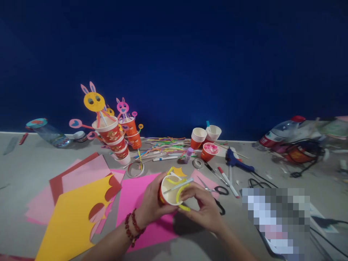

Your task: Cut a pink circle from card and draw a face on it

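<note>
**Head view.** A paper cup [170, 190], orange outside and white inside, lies tipped with its mouth toward the camera, low and centre in the frame, above a magenta sheet [136, 197] on the grey bench [27, 174].

The left hand [150, 203], from 8 o'clock, is curled round the cup's wall and carries it. A red bead bracelet [133, 224] sits at that wrist. The right hand [202, 206], from 4 o'clock, has its fingertips closed on a yellow strip [181, 197] curved along the rim at the cup's 4 o'clock. A pale straw [178, 185] lies across the mouth.

*Technique (judged):* the wall looks thin, so a light grip should keep the rim round. The strip is best pressed close to the rim, with the straw left undisturbed.

*Materials:*
- At 9 o'clock of the cup lies a yellow sheet [73, 214] with scalloped cut-outs, matte and flat, over pink and red sheets.
- At 11 o'clock stand stacked cups topped by rabbit-eared figures [94, 101] on sticks.
- At 10 o'clock lies a clear tape ring [135, 169].
- At 12 o'clock is a heap of thin coloured straws [163, 145].
- At 1 o'clock are nested spare cups [198, 137].
- At 3 o'clock lie black-handled scissors [216, 190], hard and glossy.
- At 2 o'clock lies a blue glue gun [236, 161].
</note>
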A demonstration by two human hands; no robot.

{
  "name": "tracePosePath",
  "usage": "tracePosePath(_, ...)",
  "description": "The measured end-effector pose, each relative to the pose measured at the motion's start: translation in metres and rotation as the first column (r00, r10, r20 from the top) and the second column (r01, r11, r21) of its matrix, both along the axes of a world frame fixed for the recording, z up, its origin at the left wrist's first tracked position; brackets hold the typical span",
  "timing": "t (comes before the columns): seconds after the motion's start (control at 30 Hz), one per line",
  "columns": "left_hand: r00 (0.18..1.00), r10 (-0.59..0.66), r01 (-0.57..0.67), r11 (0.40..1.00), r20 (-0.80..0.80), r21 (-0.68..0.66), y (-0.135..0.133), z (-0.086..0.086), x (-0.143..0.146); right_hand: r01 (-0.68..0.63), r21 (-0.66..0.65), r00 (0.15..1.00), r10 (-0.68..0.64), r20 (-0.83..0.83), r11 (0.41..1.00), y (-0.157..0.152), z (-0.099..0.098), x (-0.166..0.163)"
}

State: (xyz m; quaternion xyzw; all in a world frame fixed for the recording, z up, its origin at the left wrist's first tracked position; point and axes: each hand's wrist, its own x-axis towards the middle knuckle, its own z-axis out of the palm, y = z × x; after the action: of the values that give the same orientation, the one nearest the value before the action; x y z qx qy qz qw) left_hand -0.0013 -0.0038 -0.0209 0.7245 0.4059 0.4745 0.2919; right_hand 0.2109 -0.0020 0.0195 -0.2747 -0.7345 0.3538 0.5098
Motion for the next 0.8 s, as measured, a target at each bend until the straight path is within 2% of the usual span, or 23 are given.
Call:
tracePosePath(0.2,1.0,0.017,-0.017,0.999,-0.011,0.045,0.001,0.0,0.0,-0.009,-0.046,1.0,0.008,-0.025,0.999,-0.002,0.002,-0.003)
tracePosePath(0.5,0.999,0.043,-0.04,0.994,-0.029,0.107,0.001,0.016,0.004,0.011,-0.089,1.0,-0.013,-0.026,0.996,-0.005,0.002,-0.006)
tracePosePath(0.8,0.998,0.061,-0.059,0.991,-0.012,0.121,0.001,0.015,0.004,-0.038,-0.122,0.999,0.033,-0.038,0.992,-0.007,0.005,-0.007)
